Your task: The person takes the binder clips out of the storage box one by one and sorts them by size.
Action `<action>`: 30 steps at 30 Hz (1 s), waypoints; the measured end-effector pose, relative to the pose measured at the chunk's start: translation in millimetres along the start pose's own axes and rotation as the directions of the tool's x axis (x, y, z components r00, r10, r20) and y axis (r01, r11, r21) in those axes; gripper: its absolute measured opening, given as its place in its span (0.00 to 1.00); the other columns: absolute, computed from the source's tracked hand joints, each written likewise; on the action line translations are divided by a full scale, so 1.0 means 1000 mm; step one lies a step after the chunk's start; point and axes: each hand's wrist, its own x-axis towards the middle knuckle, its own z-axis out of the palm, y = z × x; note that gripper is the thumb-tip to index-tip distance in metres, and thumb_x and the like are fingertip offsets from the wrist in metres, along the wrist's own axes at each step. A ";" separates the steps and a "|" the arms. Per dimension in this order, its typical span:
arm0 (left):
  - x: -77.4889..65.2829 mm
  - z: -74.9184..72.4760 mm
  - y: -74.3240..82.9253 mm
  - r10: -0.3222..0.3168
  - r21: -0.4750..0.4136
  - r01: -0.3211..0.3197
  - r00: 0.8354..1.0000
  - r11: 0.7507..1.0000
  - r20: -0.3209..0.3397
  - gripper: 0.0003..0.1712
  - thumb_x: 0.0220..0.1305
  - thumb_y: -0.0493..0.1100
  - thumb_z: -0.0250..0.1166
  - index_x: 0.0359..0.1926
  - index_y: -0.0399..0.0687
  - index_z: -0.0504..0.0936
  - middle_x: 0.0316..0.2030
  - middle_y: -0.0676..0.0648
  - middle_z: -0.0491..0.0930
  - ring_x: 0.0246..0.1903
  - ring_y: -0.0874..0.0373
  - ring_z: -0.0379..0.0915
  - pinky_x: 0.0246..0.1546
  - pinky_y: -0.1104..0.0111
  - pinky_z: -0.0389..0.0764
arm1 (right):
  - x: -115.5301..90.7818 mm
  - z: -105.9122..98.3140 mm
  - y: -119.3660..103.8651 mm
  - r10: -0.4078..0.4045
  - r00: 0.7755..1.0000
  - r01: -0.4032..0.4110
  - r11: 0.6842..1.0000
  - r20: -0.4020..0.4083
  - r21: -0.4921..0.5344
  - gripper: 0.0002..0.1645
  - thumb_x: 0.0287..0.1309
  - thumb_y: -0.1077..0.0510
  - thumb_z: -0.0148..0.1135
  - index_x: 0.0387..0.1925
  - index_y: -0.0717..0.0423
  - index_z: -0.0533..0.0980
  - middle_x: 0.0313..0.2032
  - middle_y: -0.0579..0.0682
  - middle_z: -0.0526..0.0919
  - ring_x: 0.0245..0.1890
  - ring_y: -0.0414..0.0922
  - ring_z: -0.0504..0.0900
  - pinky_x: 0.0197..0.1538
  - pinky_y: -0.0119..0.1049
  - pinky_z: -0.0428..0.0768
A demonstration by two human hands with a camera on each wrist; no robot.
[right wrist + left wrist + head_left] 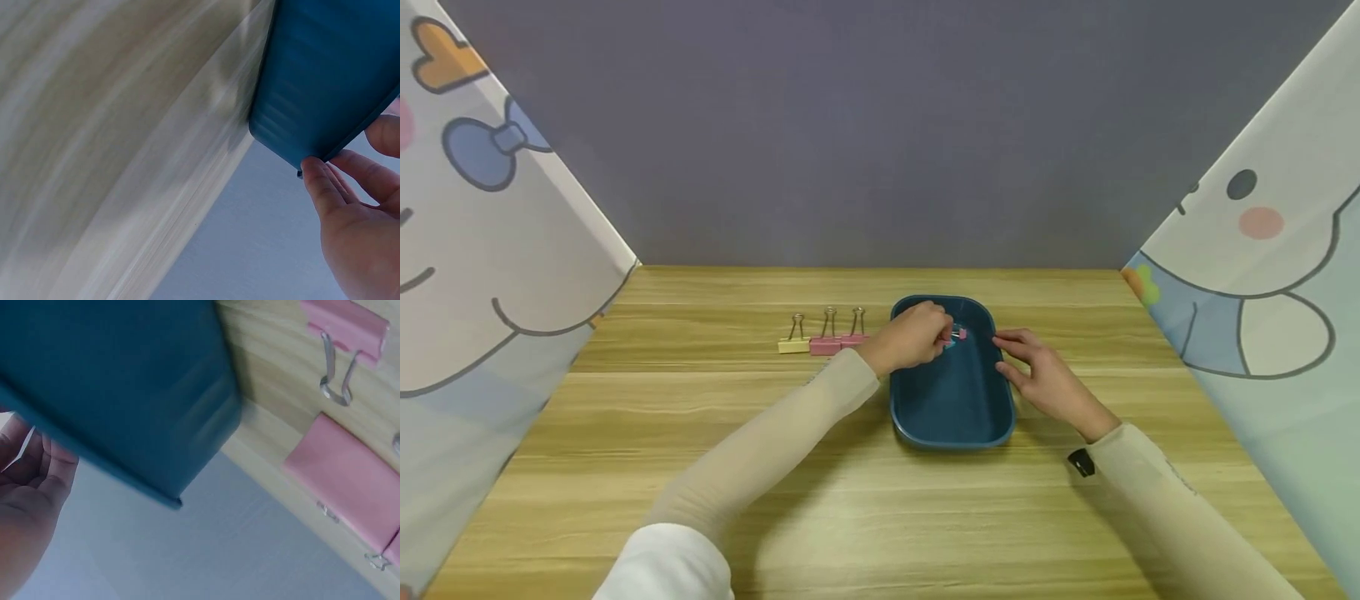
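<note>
My left hand (916,337) reaches over the left rim into a dark blue tray (951,408), fingers curled downward. At its fingertips it pinches a small pink binder clip (962,333) with a silver handle. Close below lies a light blue piece (950,343), partly hidden by the hand. My right hand (1045,379) touches the tray's right rim with fairly straight fingers and thumb. In the right wrist view, its fingertips (312,165) rest against the tray's edge. In the left wrist view, the tray wall (137,400) partly hides the curled left fingers.
Left of the tray, a yellow binder clip (793,345) and pink binder clips (826,346) stand in a row, handles up; my left forearm covers part of that area. A black object (1081,462) shows beside my right wrist. A grey panel (880,133) rises behind the wooden table (700,400).
</note>
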 end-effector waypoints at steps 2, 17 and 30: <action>-0.004 -0.005 0.001 0.004 -0.006 -0.004 1.000 1.000 -0.016 0.04 0.62 0.37 0.62 0.37 0.45 0.82 0.34 0.52 0.75 0.38 0.58 0.68 0.40 0.71 0.72 | 0.000 0.000 0.001 -0.002 1.000 0.002 1.000 0.001 0.001 0.26 0.63 0.65 0.57 0.60 0.72 0.67 0.58 0.62 0.68 0.58 0.58 0.68 0.53 0.53 0.70; -0.042 -0.043 -0.017 0.028 -0.053 -0.039 0.981 0.998 -0.192 0.03 0.58 0.35 0.65 0.34 0.46 0.81 0.35 0.53 0.76 0.38 0.60 0.69 0.37 0.71 0.72 | -0.001 -0.001 0.001 0.008 1.000 -0.008 1.000 0.004 0.014 0.26 0.63 0.64 0.57 0.60 0.72 0.67 0.58 0.60 0.68 0.57 0.58 0.69 0.52 0.53 0.72; -0.090 -0.050 -0.040 0.032 -0.039 -0.044 0.963 0.998 -0.269 0.03 0.57 0.33 0.66 0.31 0.45 0.81 0.32 0.52 0.76 0.34 0.58 0.69 0.34 0.71 0.72 | -0.001 0.000 0.001 0.000 1.000 0.000 1.000 -0.003 0.001 0.26 0.63 0.65 0.57 0.60 0.72 0.67 0.58 0.60 0.68 0.57 0.59 0.69 0.52 0.53 0.72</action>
